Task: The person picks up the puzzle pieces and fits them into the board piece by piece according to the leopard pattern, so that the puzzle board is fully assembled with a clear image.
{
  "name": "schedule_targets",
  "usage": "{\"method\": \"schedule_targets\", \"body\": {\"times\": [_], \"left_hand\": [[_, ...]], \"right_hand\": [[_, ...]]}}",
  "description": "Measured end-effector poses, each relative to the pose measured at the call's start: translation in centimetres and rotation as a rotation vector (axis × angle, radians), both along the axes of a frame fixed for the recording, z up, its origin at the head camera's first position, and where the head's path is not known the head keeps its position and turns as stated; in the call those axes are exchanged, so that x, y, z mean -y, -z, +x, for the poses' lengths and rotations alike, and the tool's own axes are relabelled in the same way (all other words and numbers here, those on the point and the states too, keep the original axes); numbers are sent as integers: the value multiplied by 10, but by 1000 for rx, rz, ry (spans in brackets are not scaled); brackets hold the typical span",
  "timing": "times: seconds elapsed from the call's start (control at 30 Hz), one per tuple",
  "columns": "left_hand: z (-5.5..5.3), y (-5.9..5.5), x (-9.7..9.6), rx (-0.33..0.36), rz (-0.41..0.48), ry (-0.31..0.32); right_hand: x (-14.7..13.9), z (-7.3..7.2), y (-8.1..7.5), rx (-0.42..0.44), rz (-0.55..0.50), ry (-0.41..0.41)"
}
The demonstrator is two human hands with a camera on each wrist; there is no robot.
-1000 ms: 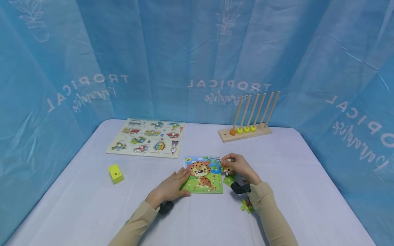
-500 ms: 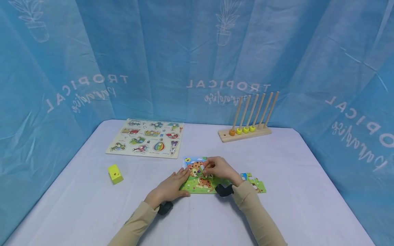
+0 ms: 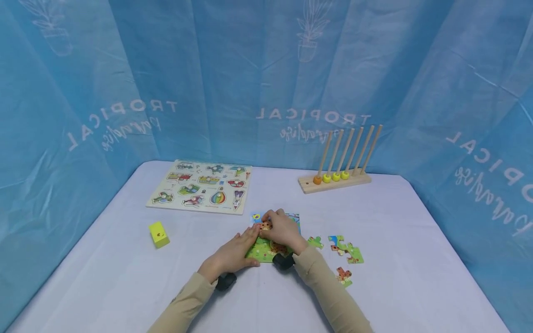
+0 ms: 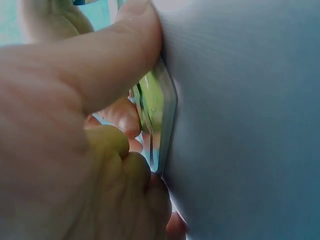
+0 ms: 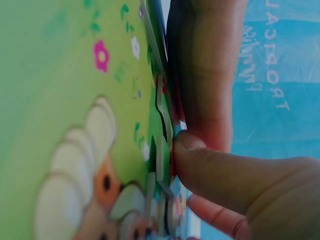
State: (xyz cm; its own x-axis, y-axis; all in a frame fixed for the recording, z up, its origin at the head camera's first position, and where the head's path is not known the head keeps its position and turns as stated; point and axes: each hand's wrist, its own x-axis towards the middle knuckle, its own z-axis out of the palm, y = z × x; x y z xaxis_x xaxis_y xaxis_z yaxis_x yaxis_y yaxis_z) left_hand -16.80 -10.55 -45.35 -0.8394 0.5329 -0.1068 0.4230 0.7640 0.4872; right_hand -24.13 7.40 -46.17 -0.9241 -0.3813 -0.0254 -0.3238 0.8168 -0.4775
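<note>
A square puzzle board (image 3: 261,253) with a leopard picture on a green meadow lies in front of the person. The left hand (image 3: 230,254) rests along its left edge, fingers extended; in the left wrist view its thumb (image 4: 135,37) is at the board's edge. Over the board's upper left part, the right hand (image 3: 284,229) pinches a spotted puzzle piece (image 3: 266,225) between thumb and index finger. In the right wrist view, the fingertips are right at the board's surface, where several piece edges (image 5: 160,160) stand slightly raised. The right hand hides much of the leopard.
Loose puzzle pieces lie to the right: a green one (image 3: 315,242), a cluster (image 3: 354,254) and a spotted one (image 3: 343,274). Behind stand a vehicle peg puzzle (image 3: 195,209) and a wooden peg rack (image 3: 310,186) with beads. A yellow block (image 3: 159,235) is at left.
The right hand has carried a puzzle piece from the right of the board leftward to its upper left part. The loose pieces are now uncovered. The left hand has stayed put.
</note>
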Motion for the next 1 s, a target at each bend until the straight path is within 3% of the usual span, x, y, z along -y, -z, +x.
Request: {"method": "schedule_targets", "body": {"times": [0.1, 0.2, 0.4, 0.5, 0.63, 0.77, 0.87, 1.0], "left_hand": [[0, -1, 0, -7, -8, 0], [-2, -1, -2, -7, -15, -3], [-1, 1, -3, 25, -37, -2], [-2, 3, 0, 15, -52, -14], [-3, 5, -1, 7, -62, -25], [-1, 4, -1, 25, -48, -24], [-1, 5, -1, 29, -36, -25], [-2, 6, -1, 20, -36, -23]], "right_hand": [[4, 0, -1, -6, 29, 31], [1, -1, -1, 0, 7, 12], [-42, -9, -10, 133, -299, -88], [-80, -12, -17, 163, -363, -67], [-138, -12, -17, 160, -374, 5], [-181, -3, -13, 181, -355, 14], [-199, 9, -12, 207, -305, -44], [-202, 19, -13, 198, -206, -140]]}}
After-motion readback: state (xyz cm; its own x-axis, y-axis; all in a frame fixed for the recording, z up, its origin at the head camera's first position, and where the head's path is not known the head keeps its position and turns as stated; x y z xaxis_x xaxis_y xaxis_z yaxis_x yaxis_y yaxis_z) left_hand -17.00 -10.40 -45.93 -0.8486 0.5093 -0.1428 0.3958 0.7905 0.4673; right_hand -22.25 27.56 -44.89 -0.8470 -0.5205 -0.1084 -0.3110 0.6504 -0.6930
